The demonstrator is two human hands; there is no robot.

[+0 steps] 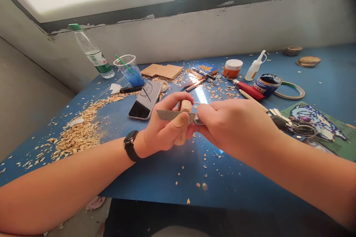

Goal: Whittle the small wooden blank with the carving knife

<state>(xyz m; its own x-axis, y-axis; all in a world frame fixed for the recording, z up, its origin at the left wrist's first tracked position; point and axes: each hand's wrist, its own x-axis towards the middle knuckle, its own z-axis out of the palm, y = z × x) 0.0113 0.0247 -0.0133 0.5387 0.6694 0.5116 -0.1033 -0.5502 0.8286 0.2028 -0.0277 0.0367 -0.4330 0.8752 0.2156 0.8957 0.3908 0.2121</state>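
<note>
My left hand [167,129], with a dark watch on its wrist, is closed around a small pale piece of wood [185,106]. Only the top of that piece shows between my fingers. A tan wrap, like a bandage, covers the tip of my left thumb, which rests against the knife. In my closed right hand [228,120] is a craft knife [168,115], its flat blade pointing left across the near side of the wood. My right fingers hide the knife's handle. Both hands are close together above the blue table [155,177].
Wood shavings [79,135] are heaped at the left. A phone [145,100], a plastic cup [130,72] and a water bottle [94,55] stand or lie beyond my left hand. At the right are an open jar [267,86], a glue bottle [253,69], a tape roll [296,90] and keys [302,129].
</note>
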